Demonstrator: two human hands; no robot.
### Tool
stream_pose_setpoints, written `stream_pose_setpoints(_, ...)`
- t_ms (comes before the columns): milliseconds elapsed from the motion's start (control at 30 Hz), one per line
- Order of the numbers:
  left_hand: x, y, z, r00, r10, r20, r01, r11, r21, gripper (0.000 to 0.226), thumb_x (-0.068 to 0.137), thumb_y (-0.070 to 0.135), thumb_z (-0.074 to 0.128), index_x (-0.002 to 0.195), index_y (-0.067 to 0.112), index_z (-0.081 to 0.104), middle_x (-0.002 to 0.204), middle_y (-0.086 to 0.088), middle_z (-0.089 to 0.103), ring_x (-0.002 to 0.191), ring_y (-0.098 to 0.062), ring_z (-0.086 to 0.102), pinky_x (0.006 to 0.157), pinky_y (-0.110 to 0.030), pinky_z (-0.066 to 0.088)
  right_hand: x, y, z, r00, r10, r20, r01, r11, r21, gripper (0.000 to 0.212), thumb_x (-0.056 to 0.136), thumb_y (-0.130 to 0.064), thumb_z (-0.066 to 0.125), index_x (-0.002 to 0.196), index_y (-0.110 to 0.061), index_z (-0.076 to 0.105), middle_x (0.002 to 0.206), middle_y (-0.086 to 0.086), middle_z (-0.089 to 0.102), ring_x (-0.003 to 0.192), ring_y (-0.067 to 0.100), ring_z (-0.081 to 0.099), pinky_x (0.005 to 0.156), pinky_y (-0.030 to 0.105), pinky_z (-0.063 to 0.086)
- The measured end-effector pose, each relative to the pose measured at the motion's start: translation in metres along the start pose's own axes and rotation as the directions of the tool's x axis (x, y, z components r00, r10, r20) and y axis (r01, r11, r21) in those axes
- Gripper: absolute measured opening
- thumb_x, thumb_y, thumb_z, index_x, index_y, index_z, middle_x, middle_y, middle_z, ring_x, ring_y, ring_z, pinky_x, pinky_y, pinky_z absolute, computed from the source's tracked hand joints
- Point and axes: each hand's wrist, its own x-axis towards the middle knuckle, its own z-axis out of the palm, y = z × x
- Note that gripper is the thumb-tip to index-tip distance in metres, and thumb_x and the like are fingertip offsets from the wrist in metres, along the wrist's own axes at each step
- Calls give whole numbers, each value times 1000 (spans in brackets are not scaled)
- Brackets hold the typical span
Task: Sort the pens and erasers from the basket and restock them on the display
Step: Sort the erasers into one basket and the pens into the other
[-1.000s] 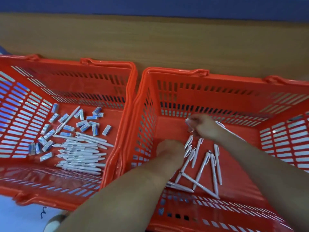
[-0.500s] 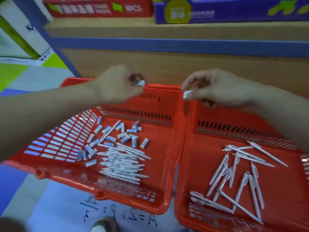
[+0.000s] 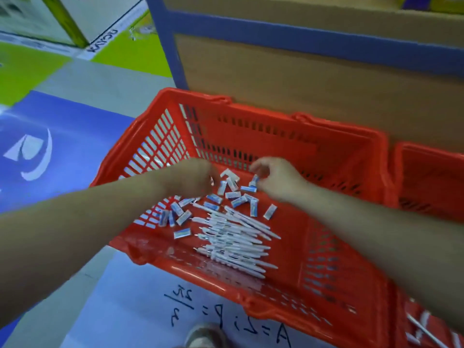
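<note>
An orange basket (image 3: 326, 123) on the floor holds a pile of white pens (image 3: 236, 241) and several blue-and-white erasers (image 3: 232, 195) scattered behind and left of the pens. Both my hands reach into it over the erasers. My left hand (image 3: 194, 179) has its fingers curled tight, and a small piece shows at its fingertips. My right hand (image 3: 280, 180) pinches an upright eraser (image 3: 254, 180) just above the pile. A second orange basket (image 3: 426, 159) stands to the right, with a few white pens (image 3: 424, 331) showing at its near corner.
The wooden base of a display shelf with blue trim (image 3: 301, 71) rises right behind the baskets. The floor has green, blue and grey panels, with handwriting (image 3: 226, 320) in front of the left basket. A shoe tip (image 3: 206, 335) is at the bottom edge.
Both hands, each holding an eraser, came from the right basket, crossed over the rims and dropped down into the left basket above the eraser pile. The view has swung left.
</note>
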Motion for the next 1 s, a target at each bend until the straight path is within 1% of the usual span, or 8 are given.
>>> stream_pose_setpoints(167,15,13,52,857,167,487,-213,976,41,30,78,25,57,98,9,73,95,-8,71,88,-23,64,84,-34,51,-18,17,71,947,111,302,-32,966,-255,44,82,-17,63,125,-16,54,127,9,58,115,28,55,85,26,42)
stream_pose_setpoints(233,18,13,76,811,165,562,-295,944,149,32,86,23,55,109,6,67,109,-12,67,101,-28,61,88,-34,47,-18,25,88,932,142,335,-14,934,-358,56,84,-27,64,135,-17,43,136,10,49,123,29,48,97,32,42)
stream_pose_setpoints(367,15,8,101,904,241,354,-334,914,231,28,89,21,52,109,4,60,114,-17,62,108,-35,57,84,-38,44,-19,29,99,941,130,311,41,871,-489,76,81,-41,69,143,-18,30,140,6,39,130,28,38,104,37,39)
stream_pose_setpoints(433,16,3,105,913,268,307,-352,899,261,42,92,29,52,124,3,49,126,-18,54,116,-34,52,90,-39,41,-14,34,98,942,191,276,-38,878,-478,77,77,-45,72,138,-15,35,137,8,44,126,29,45,99,38,43)
stream_pose_setpoints(567,26,2,115,920,235,313,-327,901,286,77,86,42,63,140,4,23,139,-20,28,123,-38,43,96,-46,45,-14,47,100,903,348,251,-261,910,-321,44,80,-44,71,104,-13,51,111,11,62,103,28,60,71,26,40)
stream_pose_setpoints(767,28,20,115,882,295,368,-432,817,382,38,95,15,46,132,9,42,133,-17,42,108,-37,58,79,-46,50,-18,57,98,863,450,230,-432,893,-127,33,91,-35,58,102,-5,64,105,15,67,96,29,63,66,24,37)
stream_pose_setpoints(867,28,11,122,876,275,397,-423,834,355,34,94,16,45,127,9,49,126,-14,54,112,-35,56,87,-46,50,-18,56,92,854,472,219,-463,881,-95,21,95,-28,51,101,-9,57,105,19,60,96,30,59,77,32,44)
stream_pose_setpoints(1000,31,-9,111,848,263,460,-422,861,285,37,94,17,47,130,10,49,129,-11,56,117,-31,54,97,-39,44,-15,50,81,879,434,199,-411,900,-147,36,98,-30,45,122,-4,53,127,16,56,115,31,54,88,29,41)
